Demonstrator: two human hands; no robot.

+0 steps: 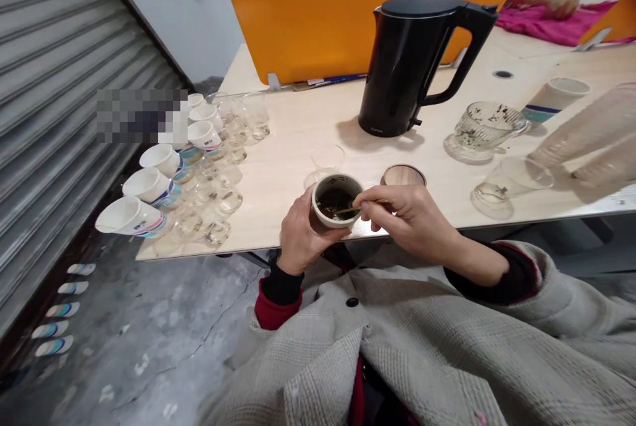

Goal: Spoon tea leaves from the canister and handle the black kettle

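My left hand (pixel 304 230) is wrapped round a pale cup (pixel 332 220) at the table's front edge, its mouth tilted toward me. Dark liquid with leaf-like bits (pixel 334 201) lies inside. Between the thumb and fingers of my right hand (pixel 405 217) is a thin, light brown stick (pixel 348 209), whose far end dips into the liquid. Just behind the right hand sits a round wooden lid or coaster (pixel 403 175). A clear, round-rimmed glass (pixel 328 156) stands behind the cup, partly hidden by it.
A black electric kettle (pixel 397 68) stands before an orange divider (pixel 308 15). Several paper cups (pixel 161 159) and clear cups (pixel 228 201) line the table's left end. At right are a glass cup with dark leaves (pixel 487 124) and cup stacks (pixel 586 121). Another person's hand (pixel 561 3) rests on pink cloth.
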